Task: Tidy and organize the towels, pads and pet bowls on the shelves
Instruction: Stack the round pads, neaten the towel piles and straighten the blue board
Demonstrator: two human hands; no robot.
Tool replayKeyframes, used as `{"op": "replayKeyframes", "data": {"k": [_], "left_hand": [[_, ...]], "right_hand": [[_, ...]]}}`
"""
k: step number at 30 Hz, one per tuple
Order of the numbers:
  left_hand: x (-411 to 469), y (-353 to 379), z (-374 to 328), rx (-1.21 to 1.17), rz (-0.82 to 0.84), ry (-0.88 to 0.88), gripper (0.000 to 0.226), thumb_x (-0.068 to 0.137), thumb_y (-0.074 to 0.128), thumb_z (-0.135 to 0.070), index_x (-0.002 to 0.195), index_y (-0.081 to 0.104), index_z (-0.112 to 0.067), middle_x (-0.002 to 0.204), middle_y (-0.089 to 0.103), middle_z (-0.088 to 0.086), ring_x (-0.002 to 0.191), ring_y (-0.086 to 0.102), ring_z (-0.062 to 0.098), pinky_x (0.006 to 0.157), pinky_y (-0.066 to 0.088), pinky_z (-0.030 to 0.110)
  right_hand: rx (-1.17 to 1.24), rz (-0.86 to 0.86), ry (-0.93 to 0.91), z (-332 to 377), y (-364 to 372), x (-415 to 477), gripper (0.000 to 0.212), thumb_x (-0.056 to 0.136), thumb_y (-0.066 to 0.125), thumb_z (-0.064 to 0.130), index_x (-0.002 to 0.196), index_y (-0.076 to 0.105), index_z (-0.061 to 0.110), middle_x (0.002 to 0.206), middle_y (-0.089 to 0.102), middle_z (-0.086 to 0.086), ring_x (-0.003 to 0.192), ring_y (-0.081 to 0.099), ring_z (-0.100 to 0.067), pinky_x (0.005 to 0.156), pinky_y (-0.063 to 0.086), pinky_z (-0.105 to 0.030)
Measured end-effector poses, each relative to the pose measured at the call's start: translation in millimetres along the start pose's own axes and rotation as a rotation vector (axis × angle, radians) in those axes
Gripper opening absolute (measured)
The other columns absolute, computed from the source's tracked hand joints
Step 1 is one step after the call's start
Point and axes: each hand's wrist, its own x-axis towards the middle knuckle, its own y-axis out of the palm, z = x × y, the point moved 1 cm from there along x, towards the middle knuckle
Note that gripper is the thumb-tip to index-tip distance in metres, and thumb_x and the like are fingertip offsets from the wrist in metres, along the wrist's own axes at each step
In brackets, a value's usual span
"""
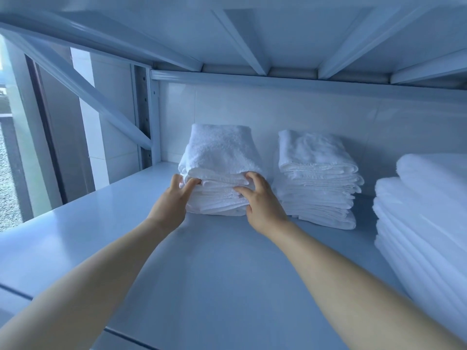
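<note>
Left grip (pixel 169 198): I am curling it round the front left corner of the left towel stack (pixel 219 152). The fingers are wrapping the side at mid-height and the thumb is lying across the folded edges in front. The grip is half closed and is pinching that corner.

Right grip (pixel 262 207): I am setting it on the front right corner of the same stack. The fingers are hooking over the upper folds while the thumb is pressing the layers below, so several folds are being pinched between them. This grip is also half closed, not spread.

The stack of folded white towels is standing on the shelf (pixel 202 269), toward the back left, close to the tiled wall (pixel 278 107) and the upright post (pixel 147 109). Its top towel is bulging over the flatter layers beneath.

A middle towel stack (pixel 316 178) is sitting just beside it on the right, with a narrow gap between them. A larger towel stack (pixel 427 213) is lying at the right edge, partly out of frame. The upper shelf (pixel 265 34) is running overhead.
</note>
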Motion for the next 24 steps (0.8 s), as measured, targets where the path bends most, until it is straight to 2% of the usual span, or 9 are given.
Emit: {"op": "replayKeyframes", "data": {"k": [11,16,21,24], "left_hand": [[-57,-40,-27,0.07,-0.011,-0.038,0.075,0.067,0.051,0.017,0.116,0.028,-0.034,0.113,0.037,0.018,0.049,0.036,0.027,0.045,0.033,0.031],[-95,-63,-51,0.104,-0.017,-0.068,0.073,0.067,0.054,0.014,0.115,0.03,-0.034,0.115,0.035,0.016,0.047,0.042,0.03,0.043,0.037,0.034],[-130,-82,-76,0.145,-0.035,-0.047,0.076,0.062,0.059,0.015,0.115,0.032,-0.032,0.113,0.033,0.014,0.042,0.036,0.027,0.039,0.03,0.027],[-146,-92,-90,0.237,-0.062,-0.045,0.08,0.054,0.066,0.016,0.114,0.036,-0.028,0.112,0.03,0.011,0.04,0.033,0.026,0.035,0.016,0.016]], "right_hand": [[0.05,0.034,-0.049,33,-35,-44,0.052,0.079,0.045,-0.014,0.124,0.056,0.01,0.143,0.03,-0.007,0.135,0.026,-0.021,0.102,0.039,-0.033],[0.088,0.046,-0.084,51,-57,-80,0.049,0.075,0.046,-0.016,0.116,0.059,0.009,0.143,0.029,-0.007,0.133,0.027,-0.022,0.092,0.045,-0.035],[0.116,0.035,-0.128,64,-80,-111,0.045,0.076,0.047,-0.015,0.113,0.06,0.008,0.142,0.032,-0.008,0.132,0.03,-0.025,0.093,0.045,-0.036],[0.123,0.029,-0.135,68,-87,-126,0.046,0.077,0.05,-0.014,0.116,0.059,0.008,0.142,0.033,-0.009,0.132,0.031,-0.026,0.094,0.045,-0.038]]}}
